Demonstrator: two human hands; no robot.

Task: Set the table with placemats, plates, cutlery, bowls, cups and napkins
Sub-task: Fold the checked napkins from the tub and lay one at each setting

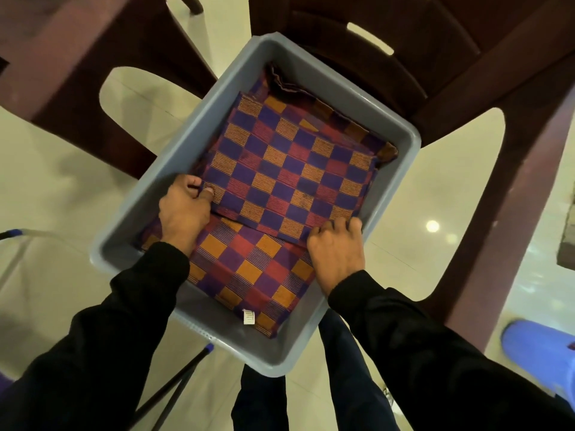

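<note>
Grey tub (174, 169) on dark chair (435, 73) holds folded checked placemats, purple/orange/red. L hand (183, 209) pinches near-left corner of top placemat (289, 169); R hand (336, 250) grips its near-right corner. Another placemat (249, 275) lies under, w/ white label.

Glossy cream tile floor (56, 188) w/ light glare; dark brown chairs (435, 42) around.

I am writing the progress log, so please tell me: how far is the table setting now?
Nothing looks done yet: no set table is in view. In hand: the left hand and right hand each grip a near corner of the top checked placemat, which lies on another folded placemat inside the grey tub. Left: laying the placemats, then plates, cutlery, bowls, cups and napkins, none of which are visible.
</note>
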